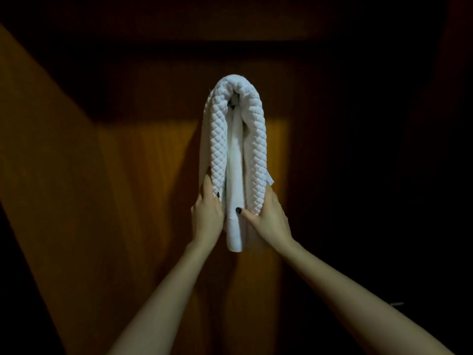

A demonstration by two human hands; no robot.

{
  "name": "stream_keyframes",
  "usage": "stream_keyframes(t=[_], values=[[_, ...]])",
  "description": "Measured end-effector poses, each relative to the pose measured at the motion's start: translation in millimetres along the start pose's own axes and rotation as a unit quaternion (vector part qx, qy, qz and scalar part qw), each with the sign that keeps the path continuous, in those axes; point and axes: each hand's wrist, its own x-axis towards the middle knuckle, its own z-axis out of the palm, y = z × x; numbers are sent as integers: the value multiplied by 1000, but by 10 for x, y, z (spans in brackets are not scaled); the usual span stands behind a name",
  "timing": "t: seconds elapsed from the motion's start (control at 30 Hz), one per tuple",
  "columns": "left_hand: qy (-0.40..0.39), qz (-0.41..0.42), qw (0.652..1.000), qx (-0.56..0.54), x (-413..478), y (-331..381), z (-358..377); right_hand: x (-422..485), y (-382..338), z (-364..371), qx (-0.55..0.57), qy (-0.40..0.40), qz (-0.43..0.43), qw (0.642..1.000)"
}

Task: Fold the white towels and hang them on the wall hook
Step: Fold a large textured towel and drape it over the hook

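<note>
Two grips on hanging white towel (238, 149): left grip (207, 212) pinches left fold, thumb in front; right grip (268, 213) pinches right fold, same.

Folded white quilted towel (236, 149) draped over hook (233, 103), hanging.

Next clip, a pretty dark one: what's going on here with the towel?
A person is hanging a folded white towel against a wooden wall. The towel is draped over something dark under its top fold, probably the hook, and both halves hang down. The left hand holds the lower left edge. The right hand grips the lower right, thumb across the front. The light is too dim to tell whether this is one towel or two.
</note>
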Motion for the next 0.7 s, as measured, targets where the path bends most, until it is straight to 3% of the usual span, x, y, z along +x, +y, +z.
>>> stream_keyframes(t=[0.1, 0.2, 0.43, 0.7], values=[[109, 65, 992, -2, -68, -94, -38, 22, 21, 103, 43, 42, -10, 998], [114, 106, 987, 30, -100, -246, -45, 68, -150, 119, 72, 92, -53, 992], [96, 38, 984, 147, 119, -61, -44, 386, -71, 20, 133, 134, -51, 981], [91, -62, 981, 161, 357, 230, 231, 577, 240, -209, -23, 178, -86, 980]])
